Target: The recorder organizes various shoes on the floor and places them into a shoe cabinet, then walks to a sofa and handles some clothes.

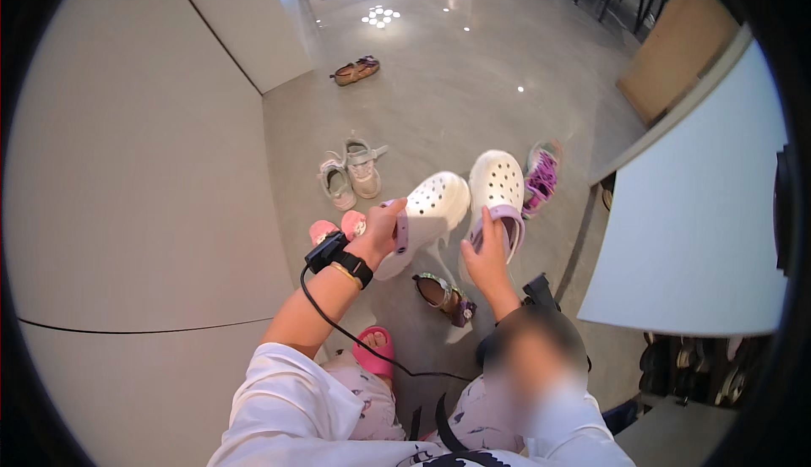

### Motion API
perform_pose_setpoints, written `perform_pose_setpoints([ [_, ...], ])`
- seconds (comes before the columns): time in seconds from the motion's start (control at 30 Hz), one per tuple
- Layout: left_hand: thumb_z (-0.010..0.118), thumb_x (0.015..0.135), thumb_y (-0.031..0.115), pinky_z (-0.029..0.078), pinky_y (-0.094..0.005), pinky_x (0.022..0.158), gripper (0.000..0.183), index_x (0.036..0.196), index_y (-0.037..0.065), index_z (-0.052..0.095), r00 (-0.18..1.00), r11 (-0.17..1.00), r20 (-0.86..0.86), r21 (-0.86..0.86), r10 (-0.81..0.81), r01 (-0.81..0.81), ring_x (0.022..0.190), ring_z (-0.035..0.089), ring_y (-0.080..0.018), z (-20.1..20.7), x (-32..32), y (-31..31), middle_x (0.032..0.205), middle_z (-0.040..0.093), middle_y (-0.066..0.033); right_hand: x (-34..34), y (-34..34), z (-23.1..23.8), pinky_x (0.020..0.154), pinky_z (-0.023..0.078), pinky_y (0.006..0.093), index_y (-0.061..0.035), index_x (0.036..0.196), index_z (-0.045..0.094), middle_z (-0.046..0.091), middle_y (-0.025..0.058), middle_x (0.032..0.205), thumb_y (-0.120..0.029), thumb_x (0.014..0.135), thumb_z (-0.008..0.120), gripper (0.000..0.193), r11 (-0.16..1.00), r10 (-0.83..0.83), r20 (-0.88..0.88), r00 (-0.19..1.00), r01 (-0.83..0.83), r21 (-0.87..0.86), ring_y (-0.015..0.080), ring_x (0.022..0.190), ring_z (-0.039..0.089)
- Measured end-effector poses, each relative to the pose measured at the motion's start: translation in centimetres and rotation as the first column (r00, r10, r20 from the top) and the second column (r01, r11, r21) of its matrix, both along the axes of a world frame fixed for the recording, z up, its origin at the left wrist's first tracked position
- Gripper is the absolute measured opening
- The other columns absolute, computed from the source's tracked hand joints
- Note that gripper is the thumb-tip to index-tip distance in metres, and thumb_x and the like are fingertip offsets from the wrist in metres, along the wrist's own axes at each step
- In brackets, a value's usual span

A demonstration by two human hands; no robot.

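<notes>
White foam clogs w/ lilac heel straps were the things in hand, seen from the head cam: the left hand [382,232] had its fingers clamped round the heel end and strap of the left clog [429,214], lifted off the floor and tilted toe-away, prob. because the strap end gives the easiest grip. The right hand [487,257] had fingers closed on the heel rim of the right clog [499,195], held just beside the first, toes pointing far, so the pair sat side by side above the grey floor [473,70]. Loose shoes lay around: a pale sandal pair [351,174] far-left of the hands, a purple shoe [541,176] just right of the clogs, a dark sandal [445,295] near, a brown sandal [356,70] well off at the far end. As for containers, a low shoe rack [705,370] under the white cabinet [701,214] at right held dark shoes; details too dim to tell.
</notes>
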State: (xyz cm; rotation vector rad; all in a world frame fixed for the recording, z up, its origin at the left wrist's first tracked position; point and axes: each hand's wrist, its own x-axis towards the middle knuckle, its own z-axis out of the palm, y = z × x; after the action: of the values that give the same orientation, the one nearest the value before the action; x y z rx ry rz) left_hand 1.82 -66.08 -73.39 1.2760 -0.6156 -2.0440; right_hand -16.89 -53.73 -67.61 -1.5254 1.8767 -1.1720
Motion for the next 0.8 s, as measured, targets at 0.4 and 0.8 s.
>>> perform_pose_setpoints([
  [0.4,0.049,0.086,0.016,0.042,-0.0357,0.091,0.033,0.111,-0.005,0.044,0.884,0.974,-0.419,0.011,0.209,-0.225,0.098,0.055,-0.026,13.5,-8.1,5.7,0.106,0.056,-0.0156,0.3,2.8,5.8,0.095,0.032,0.0415,0.0072,0.129,0.025,0.029,0.0312,0.126,-0.014,0.064,0.07,0.081,0.971,-0.173,-0.132,0.976,0.147,-0.186,0.0445,0.114,0.034],
  [0.8,0.047,0.083,0.009,0.039,-0.0383,0.096,0.039,0.118,-0.006,0.039,0.83,0.965,-0.519,0.04,-0.202,0.259,0.109,0.048,-0.0251,19.7,-9.7,13.4,0.119,0.048,-0.0159,-2.5,4.7,5.1,0.088,0.039,0.0362,-0.0038,0.119,0.044,0.048,0.0182,0.109,-0.001,0.066,0.058,0.055,0.865,-0.354,0.304,0.885,0.433,-0.253,0.0347,0.105,0.046],
])
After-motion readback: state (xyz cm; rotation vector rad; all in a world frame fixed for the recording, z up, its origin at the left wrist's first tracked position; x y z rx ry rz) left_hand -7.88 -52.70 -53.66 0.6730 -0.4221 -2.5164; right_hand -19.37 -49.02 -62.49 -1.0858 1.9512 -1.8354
